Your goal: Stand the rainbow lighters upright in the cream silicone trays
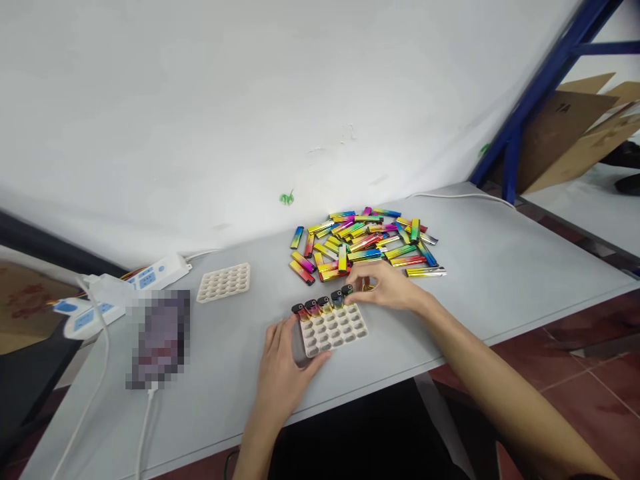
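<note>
A cream tray with rows of oval holes lies on the grey table. Along its far row several lighters stand upright with their black tops up. My left hand grips the tray's left side, thumb along the near edge and fingers at the far left corner. At the far right corner, my right hand pinches the last lighter in the row. Something gold shows beneath that palm, too hidden to name. Just behind lies a loose pile of shiny multicoloured lighters.
A second holed tray rests to the left. Beyond it are power strips, a blurred phone-like device and a white cable. The wall closes off the back; a blue metal frame and cardboard boxes stand right.
</note>
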`<state>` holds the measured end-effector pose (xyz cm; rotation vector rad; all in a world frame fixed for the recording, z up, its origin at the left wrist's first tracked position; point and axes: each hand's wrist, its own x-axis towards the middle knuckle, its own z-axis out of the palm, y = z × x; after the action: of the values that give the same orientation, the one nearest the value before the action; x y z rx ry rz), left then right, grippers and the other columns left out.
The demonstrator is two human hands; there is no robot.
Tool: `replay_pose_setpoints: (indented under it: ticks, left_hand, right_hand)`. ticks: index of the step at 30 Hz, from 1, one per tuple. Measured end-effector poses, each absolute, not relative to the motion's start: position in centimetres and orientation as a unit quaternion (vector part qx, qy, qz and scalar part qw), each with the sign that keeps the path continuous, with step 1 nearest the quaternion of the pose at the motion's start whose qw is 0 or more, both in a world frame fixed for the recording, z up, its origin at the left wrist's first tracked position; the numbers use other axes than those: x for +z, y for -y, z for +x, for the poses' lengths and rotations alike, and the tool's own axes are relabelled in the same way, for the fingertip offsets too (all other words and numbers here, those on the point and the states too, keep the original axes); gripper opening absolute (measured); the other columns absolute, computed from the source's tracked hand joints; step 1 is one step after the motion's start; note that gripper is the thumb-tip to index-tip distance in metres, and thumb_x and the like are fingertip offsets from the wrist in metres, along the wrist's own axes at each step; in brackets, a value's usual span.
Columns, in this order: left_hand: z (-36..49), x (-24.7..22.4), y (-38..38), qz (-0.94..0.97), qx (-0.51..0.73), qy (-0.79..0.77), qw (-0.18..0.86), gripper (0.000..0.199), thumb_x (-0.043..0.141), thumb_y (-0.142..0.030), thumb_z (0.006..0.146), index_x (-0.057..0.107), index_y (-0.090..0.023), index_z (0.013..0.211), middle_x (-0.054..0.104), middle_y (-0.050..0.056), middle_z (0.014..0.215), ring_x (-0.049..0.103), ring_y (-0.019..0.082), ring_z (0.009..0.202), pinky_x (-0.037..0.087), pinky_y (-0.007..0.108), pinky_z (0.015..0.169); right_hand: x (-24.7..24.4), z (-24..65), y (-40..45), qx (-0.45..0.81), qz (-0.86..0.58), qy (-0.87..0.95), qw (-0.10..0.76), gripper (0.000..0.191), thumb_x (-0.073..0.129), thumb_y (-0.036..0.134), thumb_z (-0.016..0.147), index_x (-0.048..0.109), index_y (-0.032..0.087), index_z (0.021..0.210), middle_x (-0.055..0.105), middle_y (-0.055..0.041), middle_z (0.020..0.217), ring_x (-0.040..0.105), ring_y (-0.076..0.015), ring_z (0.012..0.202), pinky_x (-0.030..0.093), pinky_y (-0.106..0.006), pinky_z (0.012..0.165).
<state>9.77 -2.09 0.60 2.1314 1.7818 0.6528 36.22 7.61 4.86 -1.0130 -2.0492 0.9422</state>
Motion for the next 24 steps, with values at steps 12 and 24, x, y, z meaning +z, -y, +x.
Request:
replay_pose_setpoints:
  ticks: [12, 24]
  left_hand:
    - [9.65, 0.21, 2.07, 0.732, 0.223, -0.626, 0.153, 0.075, 0.067, -0.057, 0.08, 0.039, -0.017, 0.138, 0.057, 0.013, 0.128, 0.047, 0.033, 0.126, 0.045, 0.053, 0.102]
    - [9.87, 0.87, 2.08, 0.717, 0.24, -0.631, 0.173, 0.078, 0.072, -0.053, 0.076, 0.042, -0.017, 0.138, 0.059, 0.012, 0.126, 0.052, 0.034, 0.122, 0.048, 0.051, 0.098]
  right_hand:
    - [5.53, 36.79, -7.71, 0.323, -0.426, 0.778, 0.329, 0.045, 0.043, 0.053, 0.098, 0.071, 0.019, 0.093, 0.072, -0.0054, 0.093, 0.063, -0.0178, 0.079, 0.043, -0.028, 0.066]
    - [4.76, 36.63, -7.88, 0.284, -0.481, 0.756, 0.342, 0.054, 0.027, 0.051, 0.103, 0.065, 0.02, 0.082, 0.071, -0.0026, 0.081, 0.064, -0.0178, 0.075, 0.041, -0.03, 0.07]
